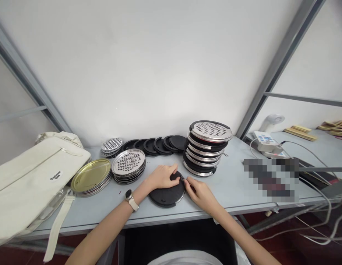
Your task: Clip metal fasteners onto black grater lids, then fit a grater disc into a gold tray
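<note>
A round black disc (165, 194) lies flat near the front of the table, with a thin silvery edge along its right side. My left hand (164, 177) rests on its upper part, thumb and fingers curled closed at the upper right edge. At that edge is a small metal wire clip (183, 178). My right hand (198, 192) pinches the clip from the right, fingertips close to those of my left hand. The clip's exact shape is partly hidden by the fingers.
Behind are a row of black discs (149, 146) and a tall stack of assembled graters (211, 131). Round metal grater plates (129, 162) and gold-coloured lids (92, 176) are piled at left, beside a cream backpack (35, 180). A white boxed item (266, 140) and cables lie right.
</note>
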Demonstrator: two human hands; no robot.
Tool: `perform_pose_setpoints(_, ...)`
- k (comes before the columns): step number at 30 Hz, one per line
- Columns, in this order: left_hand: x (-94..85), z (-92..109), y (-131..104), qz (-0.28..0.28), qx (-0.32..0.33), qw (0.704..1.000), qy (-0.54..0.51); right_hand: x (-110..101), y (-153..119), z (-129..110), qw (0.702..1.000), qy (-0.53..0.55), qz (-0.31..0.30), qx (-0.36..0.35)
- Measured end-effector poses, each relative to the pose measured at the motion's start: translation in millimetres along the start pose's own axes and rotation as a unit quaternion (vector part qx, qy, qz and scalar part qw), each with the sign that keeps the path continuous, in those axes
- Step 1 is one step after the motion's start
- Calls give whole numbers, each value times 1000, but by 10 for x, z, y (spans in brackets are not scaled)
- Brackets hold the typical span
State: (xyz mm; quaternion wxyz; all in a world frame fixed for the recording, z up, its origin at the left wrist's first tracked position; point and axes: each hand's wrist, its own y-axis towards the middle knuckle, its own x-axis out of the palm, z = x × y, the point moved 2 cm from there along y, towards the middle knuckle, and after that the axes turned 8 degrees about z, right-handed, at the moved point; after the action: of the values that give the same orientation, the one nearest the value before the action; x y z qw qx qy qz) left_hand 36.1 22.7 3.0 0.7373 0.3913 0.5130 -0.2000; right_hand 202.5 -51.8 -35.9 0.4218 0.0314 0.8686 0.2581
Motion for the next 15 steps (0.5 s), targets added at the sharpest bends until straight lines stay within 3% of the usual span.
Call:
perform_pose_setpoints(3, 12, 6, -1, -4, 11, 1000, 24, 1, 11, 13, 1000, -17, 8, 13)
perform_pose_setpoints(8, -10, 48, -22, -24, 87, 996, 7, 8, 19, 30, 999, -33, 20, 32)
perform_pose_setpoints(15, -2, 76, -46, -40, 130, 990, -24, 24, 35, 53, 1000, -17, -17, 12)
